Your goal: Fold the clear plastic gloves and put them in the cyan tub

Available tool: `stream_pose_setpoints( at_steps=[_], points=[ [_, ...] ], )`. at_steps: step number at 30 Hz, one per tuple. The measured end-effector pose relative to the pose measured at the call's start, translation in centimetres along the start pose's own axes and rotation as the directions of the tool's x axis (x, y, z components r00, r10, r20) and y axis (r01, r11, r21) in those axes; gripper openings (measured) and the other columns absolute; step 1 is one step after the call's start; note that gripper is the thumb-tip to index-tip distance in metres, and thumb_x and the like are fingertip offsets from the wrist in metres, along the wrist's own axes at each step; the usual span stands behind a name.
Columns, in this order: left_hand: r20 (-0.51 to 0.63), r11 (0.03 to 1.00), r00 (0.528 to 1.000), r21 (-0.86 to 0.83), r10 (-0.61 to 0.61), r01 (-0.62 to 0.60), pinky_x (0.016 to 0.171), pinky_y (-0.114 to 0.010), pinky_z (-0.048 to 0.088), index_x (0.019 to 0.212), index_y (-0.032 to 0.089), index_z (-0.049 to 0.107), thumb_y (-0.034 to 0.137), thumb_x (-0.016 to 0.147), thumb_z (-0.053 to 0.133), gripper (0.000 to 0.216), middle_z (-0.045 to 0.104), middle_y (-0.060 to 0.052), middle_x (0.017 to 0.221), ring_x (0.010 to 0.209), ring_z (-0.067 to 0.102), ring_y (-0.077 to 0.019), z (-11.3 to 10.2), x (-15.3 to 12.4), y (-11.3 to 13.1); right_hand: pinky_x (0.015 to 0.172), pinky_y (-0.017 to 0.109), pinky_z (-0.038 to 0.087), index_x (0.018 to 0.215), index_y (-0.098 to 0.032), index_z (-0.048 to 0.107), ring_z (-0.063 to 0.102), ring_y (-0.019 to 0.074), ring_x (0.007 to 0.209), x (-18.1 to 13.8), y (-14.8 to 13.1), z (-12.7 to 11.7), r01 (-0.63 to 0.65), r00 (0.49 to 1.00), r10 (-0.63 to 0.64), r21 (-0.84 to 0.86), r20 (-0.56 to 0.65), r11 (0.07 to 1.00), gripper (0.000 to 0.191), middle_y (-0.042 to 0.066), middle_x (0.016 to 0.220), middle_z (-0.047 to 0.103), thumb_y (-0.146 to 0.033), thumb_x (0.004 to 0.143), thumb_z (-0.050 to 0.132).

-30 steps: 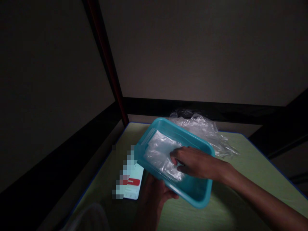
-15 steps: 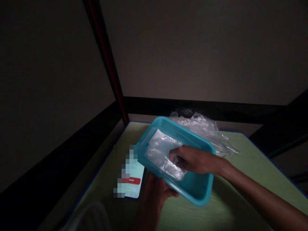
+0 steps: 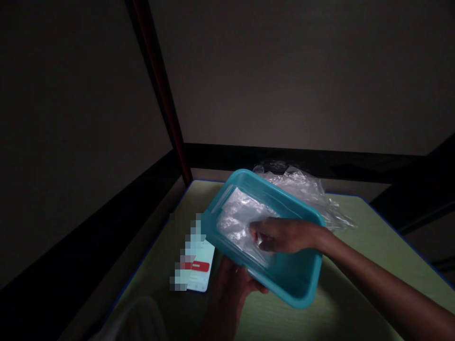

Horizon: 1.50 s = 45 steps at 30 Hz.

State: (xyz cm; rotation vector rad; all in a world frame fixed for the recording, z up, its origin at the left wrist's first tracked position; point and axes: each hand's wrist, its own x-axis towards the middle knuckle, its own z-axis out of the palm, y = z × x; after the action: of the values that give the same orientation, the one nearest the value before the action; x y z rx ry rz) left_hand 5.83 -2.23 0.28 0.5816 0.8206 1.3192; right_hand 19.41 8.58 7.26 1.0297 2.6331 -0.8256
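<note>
A teal plastic tray [image 3: 302, 290] is held tilted above the table, its inside facing me. My left hand [image 3: 236, 284] grips it from below at the near long side, the fingers partly hidden beneath it. Inside the tray lies a flat, shiny clear plastic bag [image 3: 241, 215]. My right hand [image 3: 284, 234] reaches in over the tray's right side. Its fingers are curled, with the thumb and index fingertips close together on the bag's right part. Exactly how much of the plastic is pinched cannot be made out.
A crumpled clear plastic bag [image 3: 305, 189] lies behind the tray on the green table [image 3: 369, 237]. Left of my left hand is a lit phone [image 3: 201, 279], partly blurred out. Walls [image 3: 302, 76] stand close behind and left of the table.
The tray and both hands have shifted slightly to the right. My right hand stays curled over the plastic bag, and its glints have changed a little.
</note>
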Motion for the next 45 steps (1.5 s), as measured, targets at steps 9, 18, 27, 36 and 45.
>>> stream_pose_setpoints(
  at_steps=[9, 18, 27, 36, 45],
  points=[
    [0.111, 1.000, 0.994, -0.006, 0.008, -0.007, 0.060, -0.028, 0.052, 0.114, 0.020, 0.060, 0.042, 0.070, 0.073, 0.051, 0.068, -0.006, 0.079, 0.064, 0.062, -0.0158, -0.8, 0.1, -0.2, 0.066, 0.027, 0.045, 0.094, -0.012, 0.059, 0.060, 0.0197, 0.084, 0.7, -0.4, 0.7, -0.053, 0.998, 0.055, -0.059, 0.032, 0.997, 0.018, 0.010, 0.092, 0.063, -0.008, 0.077, 0.053],
    [0.069, 1.000, 0.997, 0.016, 0.024, -0.025, 0.062, -0.030, 0.053, 0.112, 0.020, 0.059, 0.042, 0.071, 0.072, 0.049, 0.068, -0.010, 0.094, 0.075, 0.065, -0.0213, -1.1, 0.7, -0.2, 0.059, 0.028, 0.043, 0.090, -0.013, 0.058, 0.058, 0.0191, 0.072, 0.2, -0.1, 0.9, -0.010, 1.000, 0.010, -0.047, -0.015, 0.999, 0.019, 0.010, 0.083, 0.062, -0.007, 0.074, 0.050],
    [0.084, 1.000, 0.996, 0.018, 0.009, -0.011, 0.065, -0.031, 0.053, 0.107, 0.018, 0.061, 0.041, 0.073, 0.071, 0.043, 0.067, -0.014, 0.102, 0.080, 0.066, -0.0237, -1.3, 1.0, -0.3, 0.064, 0.025, 0.045, 0.089, -0.017, 0.060, 0.059, 0.0176, 0.078, -0.5, -0.3, 0.1, 0.085, 0.987, -0.073, -0.083, 0.141, 0.993, 0.036, 0.005, 0.088, 0.064, 0.007, 0.065, 0.045],
    [0.059, 1.000, 0.998, 0.019, -0.007, 0.006, 0.063, -0.030, 0.053, 0.108, 0.019, 0.060, 0.042, 0.071, 0.072, 0.046, 0.070, -0.010, 0.088, 0.071, 0.067, -0.0206, -1.6, 1.3, -0.5, 0.070, 0.028, 0.046, 0.112, -0.014, 0.063, 0.062, 0.0246, 0.092, -1.1, -1.6, -0.1, 0.079, 0.980, -0.053, -0.135, 0.191, 0.988, 0.054, 0.015, 0.102, 0.067, 0.010, 0.067, 0.045],
    [0.032, 1.000, 0.999, -0.027, 0.004, -0.003, 0.065, -0.030, 0.051, 0.109, 0.020, 0.060, 0.042, 0.070, 0.073, 0.047, 0.069, -0.010, 0.088, 0.074, 0.066, -0.0209, -1.4, 1.5, -0.5, 0.081, 0.026, 0.045, 0.114, -0.014, 0.063, 0.061, 0.0197, 0.098, -3.3, -1.4, -1.7, 0.041, 0.995, -0.037, -0.036, 0.097, 0.999, 0.044, 0.010, 0.111, 0.065, 0.002, 0.079, 0.042]
  ],
)
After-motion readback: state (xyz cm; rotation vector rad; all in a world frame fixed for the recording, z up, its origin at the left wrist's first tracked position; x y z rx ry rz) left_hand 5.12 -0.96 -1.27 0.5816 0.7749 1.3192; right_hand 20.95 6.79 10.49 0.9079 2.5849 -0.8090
